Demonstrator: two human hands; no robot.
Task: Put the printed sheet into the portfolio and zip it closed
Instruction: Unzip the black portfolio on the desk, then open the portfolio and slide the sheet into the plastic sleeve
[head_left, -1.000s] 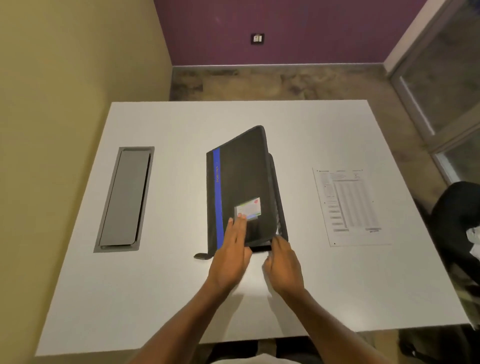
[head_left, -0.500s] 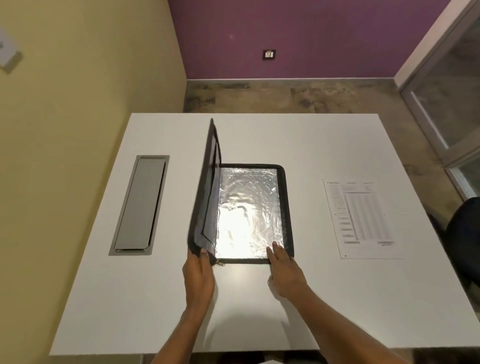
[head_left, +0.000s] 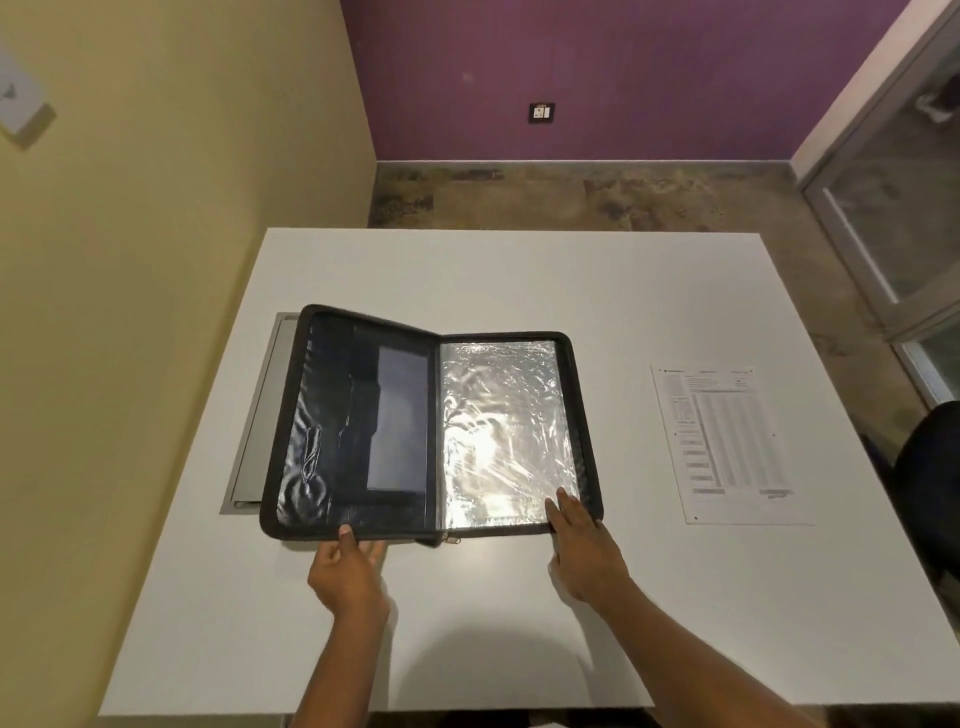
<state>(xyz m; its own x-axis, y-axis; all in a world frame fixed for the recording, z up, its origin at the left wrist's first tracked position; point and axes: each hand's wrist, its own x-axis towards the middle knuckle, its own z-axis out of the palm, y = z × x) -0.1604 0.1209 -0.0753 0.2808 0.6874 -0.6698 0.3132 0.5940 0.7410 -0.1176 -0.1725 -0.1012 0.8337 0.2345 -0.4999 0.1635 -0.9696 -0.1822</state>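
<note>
A black zip portfolio (head_left: 358, 415) lies spread open in the middle of the white table (head_left: 519, 280). Its left flap has dark pockets; its right half shows a shiny clear plastic sleeve (head_left: 506, 426). My left hand (head_left: 348, 566) grips the near edge of the left flap, thumb on top, with the flap still tilted slightly off the table. My right hand (head_left: 579, 545) rests flat on the near right corner of the portfolio, fingers on the sleeve. The printed sheet (head_left: 727, 441) lies flat on the table, to the right of the portfolio and apart from it.
A grey metal cable hatch (head_left: 254, 447) is set into the table on the left, partly covered by the open flap. A dark chair (head_left: 930, 467) stands at the table's right edge. A yellow wall runs along the left side.
My left hand has swung the portfolio's cover from nearly shut, through upright, over to the left. My right hand has stayed pressed on the near right corner.
</note>
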